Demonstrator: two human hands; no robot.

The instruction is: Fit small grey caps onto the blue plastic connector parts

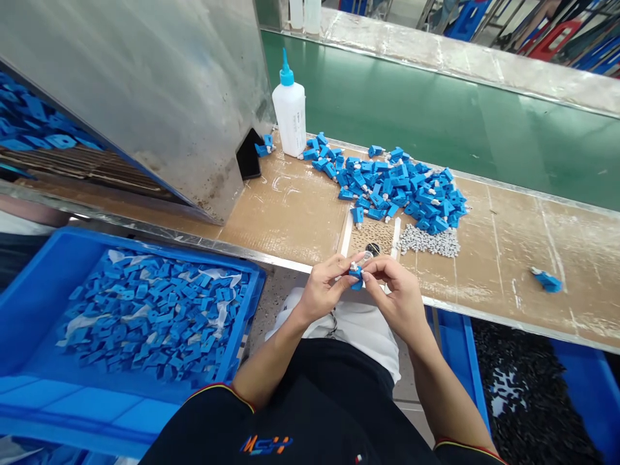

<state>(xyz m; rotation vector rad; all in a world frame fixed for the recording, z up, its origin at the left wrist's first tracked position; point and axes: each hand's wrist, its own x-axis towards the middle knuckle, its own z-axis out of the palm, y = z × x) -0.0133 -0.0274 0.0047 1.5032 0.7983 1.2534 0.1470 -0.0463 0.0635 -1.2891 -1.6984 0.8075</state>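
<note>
Between both hands, just over the bench's front edge, is a small blue plastic part (356, 276) with a white piece at its top. My left hand (330, 282) pinches it from the left. Closed fingertips of my right hand (393, 289) press on its right side. Just beyond the fingers lies a small round black object (372, 248) on a patch of tiny brownish pieces (380, 234) between two white strips. A pile of similar blue parts (402, 184) with white ends lies behind. Small white-grey pieces (431, 241) are heaped to its right.
A white squeeze bottle (290, 116) with a blue nozzle stands by a metal panel (194, 97). Behind the bench runs a green belt (436, 110). A blue bin (256, 274) of blue parts is at left; black pieces (533, 394) fill one at right. One blue part (548, 281) lies apart.
</note>
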